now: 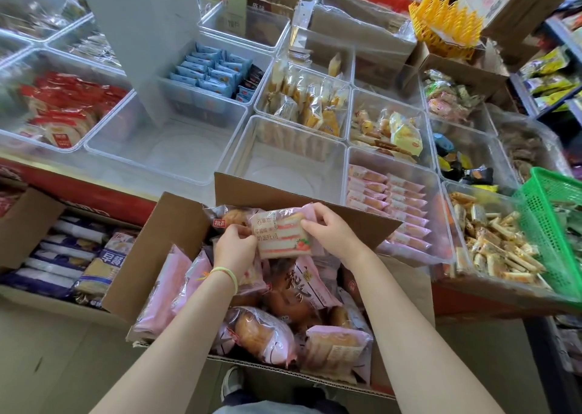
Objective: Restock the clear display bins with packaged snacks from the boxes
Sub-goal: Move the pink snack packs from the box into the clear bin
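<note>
A clear-wrapped strawberry cream toast packet (281,235) is held above the open cardboard box (176,224) in front of me. My left hand (234,249) pinches its left edge and my right hand (327,229) grips its right edge. The box holds several pink-wrapped breads and round buns (261,331). Just beyond the box's far flap stands a clear display bin (242,149) with nothing visible in it. A second bare-looking clear bin (104,130) lies to its left. To the right, another bin (437,190) is filled with rows of pink cake packets.
A second open box (28,221) with blue and white bread packs sits at my left. Other clear bins hold red packs (63,108), blue packs (208,73) and yellow cakes (315,104). A green basket (554,224) overhangs the right side. A white pillar (141,35) rises among the bins.
</note>
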Demonstrator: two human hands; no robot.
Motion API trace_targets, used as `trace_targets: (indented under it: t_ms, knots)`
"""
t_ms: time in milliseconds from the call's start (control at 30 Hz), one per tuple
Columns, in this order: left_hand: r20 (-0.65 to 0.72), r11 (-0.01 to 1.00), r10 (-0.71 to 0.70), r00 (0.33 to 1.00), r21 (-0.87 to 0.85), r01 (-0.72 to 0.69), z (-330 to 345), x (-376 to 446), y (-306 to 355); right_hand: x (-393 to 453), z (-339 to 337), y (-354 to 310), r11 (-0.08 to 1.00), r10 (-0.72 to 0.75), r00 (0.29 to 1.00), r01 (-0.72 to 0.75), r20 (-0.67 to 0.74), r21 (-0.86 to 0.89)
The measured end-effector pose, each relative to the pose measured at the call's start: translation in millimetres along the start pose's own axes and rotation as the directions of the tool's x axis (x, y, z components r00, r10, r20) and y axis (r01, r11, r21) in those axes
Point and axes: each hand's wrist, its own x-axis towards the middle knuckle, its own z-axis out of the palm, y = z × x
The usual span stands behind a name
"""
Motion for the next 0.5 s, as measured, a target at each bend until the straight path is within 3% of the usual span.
trace_targets:
  t_ms: [167, 367, 500]
  knots:
    - [0.027, 0.999, -0.012, 1.0, -0.03, 0.013, -1.8, -2.6, 2.0, 4.2, 11.2, 3.4, 0.993, 0.094, 0.986, -0.103, 0.14, 0.06]
    - [0.087, 0.976, -0.015, 0.996, -0.216, 0.034, -8.0, -13.1, 9.4, -8.2, 7.0, -5.8, 0.996, 0.035, 0.998, -0.039, 0.059, 0.074]
    - [0.009, 0.942, 0.182, 0.983, -0.289, -0.172, -11.4, -27.8, 31.5, -37.3, -23.9, -24.4, 0.951, 0.005, 0.997, -0.027, 0.072, 0.307]
